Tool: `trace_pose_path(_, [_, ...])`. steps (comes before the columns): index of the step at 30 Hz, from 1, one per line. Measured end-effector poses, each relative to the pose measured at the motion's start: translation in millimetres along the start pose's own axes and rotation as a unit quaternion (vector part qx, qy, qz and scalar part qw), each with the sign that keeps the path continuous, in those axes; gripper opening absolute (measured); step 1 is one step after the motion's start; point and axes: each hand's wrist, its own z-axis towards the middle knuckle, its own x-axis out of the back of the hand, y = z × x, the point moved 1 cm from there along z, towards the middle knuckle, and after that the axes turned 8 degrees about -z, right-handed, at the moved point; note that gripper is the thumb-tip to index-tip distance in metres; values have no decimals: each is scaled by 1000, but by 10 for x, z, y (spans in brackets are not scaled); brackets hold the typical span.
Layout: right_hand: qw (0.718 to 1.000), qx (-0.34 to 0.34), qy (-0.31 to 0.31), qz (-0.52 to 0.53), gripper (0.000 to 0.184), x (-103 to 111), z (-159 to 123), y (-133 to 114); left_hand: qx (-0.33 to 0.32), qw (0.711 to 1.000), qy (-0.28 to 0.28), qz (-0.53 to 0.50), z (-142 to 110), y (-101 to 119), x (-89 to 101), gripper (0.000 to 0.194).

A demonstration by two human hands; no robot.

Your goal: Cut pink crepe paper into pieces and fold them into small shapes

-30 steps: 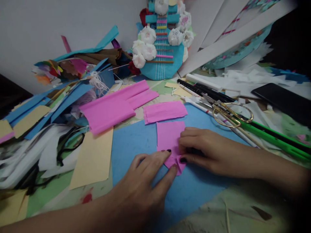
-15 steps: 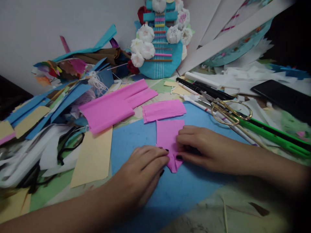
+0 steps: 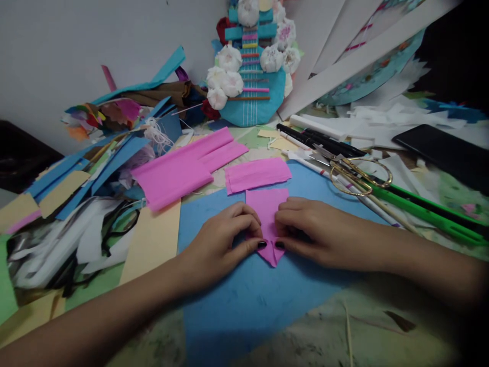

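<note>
A small pink crepe paper piece (image 3: 265,204) lies on the blue sheet (image 3: 244,321), its near end folded to a point. My left hand (image 3: 229,237) pinches its left edge, thumb on the fold and fingers curled. From the other side my right hand (image 3: 309,229) pinches the right edge, its thumb close to the left one. Just beyond lies a folded pink crepe strip (image 3: 257,174). A larger pink crepe sheet (image 3: 171,176) rests farther left. The fingertips under the paper are hidden.
Gold-handled scissors (image 3: 351,176), black pens (image 3: 336,145) and a green cutter (image 3: 428,211) lie to the right, near a black phone (image 3: 443,153). A blue paper guitar (image 3: 252,99) with white flowers stands behind. Paper scraps (image 3: 95,239) are heaped at left.
My left hand has turned so its thumb now presses on the fold opposite the right thumb. The paper's near end is now a neater point. The right hand has barely moved.
</note>
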Motion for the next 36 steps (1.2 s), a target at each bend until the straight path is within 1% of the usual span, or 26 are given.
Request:
trace_pose_path(8, [1000,2,10,-6,11,-4,13,0,4,1000,14,14,21,7,-43,6])
trace_pose_path(13, [1000,-6,-1,-2,9,6,15,-1,4,999,24,24,10,-1,-56,3])
trace_pose_path(16, [1000,-5,-2,-2,9,8,9,-5,8,999,31,27,0,-3,-56,6])
trace_pose_path(23, [1000,-1,6,1,9,-1,28,3,-8,999,25,32,-17,8,-70,5])
trace_pose_path(27, [1000,5,15,5,9,-6,20,11,-65,993,46,86,-49,25,-89,7])
trace_pose_path(31, [1000,6,15,0,11,-12,13,12,-139,973,73,169,-122,96,-125,11])
trace_pose_path(36, [1000,8,10,-3,12,-13,30,8,-200,949,46,239,-222,154,-198,12])
